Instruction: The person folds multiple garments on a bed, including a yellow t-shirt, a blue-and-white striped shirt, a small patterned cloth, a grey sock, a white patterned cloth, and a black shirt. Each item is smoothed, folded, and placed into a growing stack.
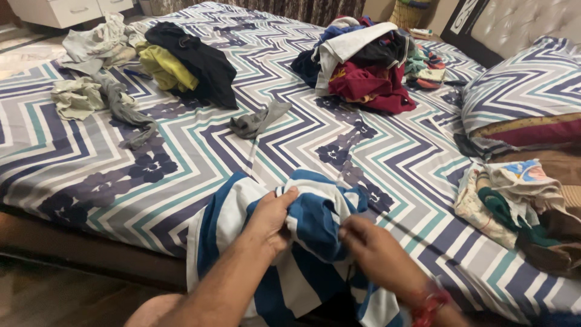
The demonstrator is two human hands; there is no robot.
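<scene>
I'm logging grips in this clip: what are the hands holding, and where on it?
Both hands hold the blue and white striped garment. The left hand grips a bunched fold near its top; the right hand pinches the cloth beside it.

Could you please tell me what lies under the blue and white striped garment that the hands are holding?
Under the striped garment is the zigzag-patterned bedsheet at the bed's near edge. Both hands grip its bunched cloth: left hand, right hand. Anything beneath its folds is covered.

Two bare forearms without sleeves, left hand [270, 217] with no ring or watch, right hand [370, 245] also bare, red thread band [427, 301] tied around right wrist, slightly blurred
</scene>
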